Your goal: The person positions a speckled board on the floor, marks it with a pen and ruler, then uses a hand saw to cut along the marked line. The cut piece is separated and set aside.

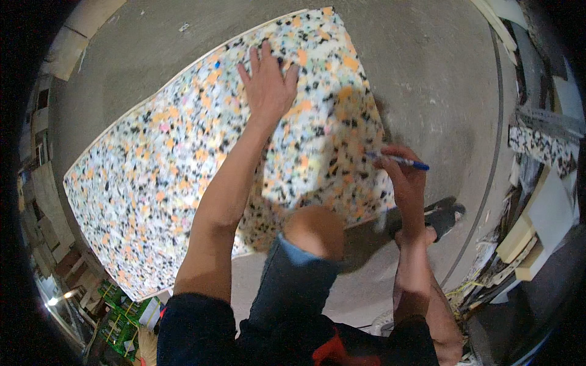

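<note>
A large speckled foam sheet [183,165], white with orange, black and pale blue flecks, lies flat on the floor before me. My left hand [268,88] rests on its far part, palm down with fingers spread. At the sheet's right edge, my right hand [406,177] grips a blue-and-white pen [404,161]. The pen's tip points left over the foam; whether it touches the surface I cannot tell. My bare knee [315,232] is at the sheet's near edge.
Grey concrete floor [427,73] surrounds the sheet. Foam offcuts [543,207] and scrap pieces are heaped along the right. Green packages [119,317] sit at the lower left, near stacked boards. My dark shoe [444,219] stands right of the sheet. A dark cable-like line [493,152] curves along the floor.
</note>
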Demonstrator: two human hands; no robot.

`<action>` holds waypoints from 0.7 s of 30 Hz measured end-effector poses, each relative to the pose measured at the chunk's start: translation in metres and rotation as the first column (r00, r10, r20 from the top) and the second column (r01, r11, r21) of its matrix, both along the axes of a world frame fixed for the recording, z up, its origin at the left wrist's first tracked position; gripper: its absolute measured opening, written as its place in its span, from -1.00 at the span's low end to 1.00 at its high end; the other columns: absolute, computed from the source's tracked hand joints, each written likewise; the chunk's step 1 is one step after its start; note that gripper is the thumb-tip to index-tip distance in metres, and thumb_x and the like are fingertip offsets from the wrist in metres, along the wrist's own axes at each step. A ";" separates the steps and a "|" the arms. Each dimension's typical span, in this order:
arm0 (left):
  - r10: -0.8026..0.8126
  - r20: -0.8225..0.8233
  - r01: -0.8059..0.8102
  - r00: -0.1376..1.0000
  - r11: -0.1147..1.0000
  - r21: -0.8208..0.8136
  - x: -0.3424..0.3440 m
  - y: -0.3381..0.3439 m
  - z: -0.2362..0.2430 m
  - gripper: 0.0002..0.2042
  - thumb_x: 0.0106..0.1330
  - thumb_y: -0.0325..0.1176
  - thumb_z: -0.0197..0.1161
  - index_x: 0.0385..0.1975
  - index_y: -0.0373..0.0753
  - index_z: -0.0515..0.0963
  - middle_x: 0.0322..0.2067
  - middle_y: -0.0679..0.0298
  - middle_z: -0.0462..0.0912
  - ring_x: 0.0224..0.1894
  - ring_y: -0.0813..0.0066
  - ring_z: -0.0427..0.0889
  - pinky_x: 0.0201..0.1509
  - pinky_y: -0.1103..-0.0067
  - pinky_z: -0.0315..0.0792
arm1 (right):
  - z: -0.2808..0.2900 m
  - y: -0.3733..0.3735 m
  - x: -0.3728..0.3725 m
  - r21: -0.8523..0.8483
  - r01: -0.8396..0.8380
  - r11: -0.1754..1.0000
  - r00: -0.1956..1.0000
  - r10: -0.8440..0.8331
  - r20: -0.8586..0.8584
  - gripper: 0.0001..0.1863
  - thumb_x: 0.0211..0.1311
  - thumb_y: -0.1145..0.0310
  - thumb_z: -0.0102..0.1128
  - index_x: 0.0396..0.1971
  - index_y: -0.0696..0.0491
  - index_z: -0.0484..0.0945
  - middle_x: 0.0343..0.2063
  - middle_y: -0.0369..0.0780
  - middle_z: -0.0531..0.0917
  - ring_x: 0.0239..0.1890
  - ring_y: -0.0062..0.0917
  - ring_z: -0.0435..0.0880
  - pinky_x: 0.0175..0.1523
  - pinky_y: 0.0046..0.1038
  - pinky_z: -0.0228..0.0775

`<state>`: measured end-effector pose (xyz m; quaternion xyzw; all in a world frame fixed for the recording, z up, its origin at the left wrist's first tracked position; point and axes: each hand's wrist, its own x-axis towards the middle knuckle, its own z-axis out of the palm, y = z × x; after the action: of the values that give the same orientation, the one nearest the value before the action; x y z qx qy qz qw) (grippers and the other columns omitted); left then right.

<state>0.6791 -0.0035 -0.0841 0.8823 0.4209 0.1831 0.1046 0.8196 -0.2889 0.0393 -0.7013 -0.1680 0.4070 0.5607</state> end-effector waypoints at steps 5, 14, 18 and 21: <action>0.011 0.002 -0.010 1.000 0.994 -0.109 -0.001 0.005 0.008 -0.51 0.42 -0.02 0.07 0.00 -0.41 0.53 0.47 -0.09 0.15 0.54 -0.18 -0.03 0.51 -0.13 -0.31 | -0.042 0.154 0.059 0.199 -0.073 0.977 0.987 0.042 0.157 -0.81 0.37 0.44 0.24 -0.08 0.16 0.65 -0.34 -0.21 0.74 -0.31 -0.59 0.73 -0.15 -0.47 0.63; 0.046 -0.098 -0.066 0.994 0.974 -0.215 -0.004 0.002 0.005 -0.80 0.31 -0.22 0.18 -0.26 -0.21 0.47 0.43 -0.12 0.25 0.50 -0.31 0.05 0.42 -0.28 -0.28 | -0.093 0.269 0.076 0.202 -0.068 0.977 0.923 -0.015 0.384 -0.78 0.23 0.50 0.27 -0.12 0.13 0.65 -0.35 -0.16 0.71 -0.38 -0.54 0.69 -0.28 -0.51 0.52; 0.046 -0.082 -0.056 0.996 0.991 -0.123 -0.004 0.001 0.005 -0.85 0.28 -0.32 0.11 -0.20 -0.16 0.40 0.41 -0.13 0.27 0.50 -0.25 0.07 0.44 -0.22 -0.26 | -0.090 0.275 0.076 0.059 -0.091 0.994 0.906 0.058 0.419 -0.76 0.21 0.49 0.29 -0.11 0.10 0.66 -0.31 -0.14 0.70 -0.36 -0.43 0.72 -0.27 -0.46 0.55; 0.021 -0.128 -0.032 0.992 0.995 -0.089 -0.005 0.000 0.005 -0.83 0.29 -0.34 0.07 -0.16 -0.15 0.36 0.40 -0.14 0.29 0.50 -0.18 0.08 0.49 -0.10 -0.30 | -0.087 0.276 0.078 0.014 -0.095 0.995 0.896 0.079 0.437 -0.76 0.21 0.48 0.30 -0.11 0.10 0.67 -0.32 -0.14 0.70 -0.35 -0.41 0.73 -0.25 -0.45 0.56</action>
<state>0.6745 -0.0032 -0.0795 0.8807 0.4464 0.1088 0.1152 0.8972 -0.0128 -0.0481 -0.7565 -0.3274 0.2613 0.5022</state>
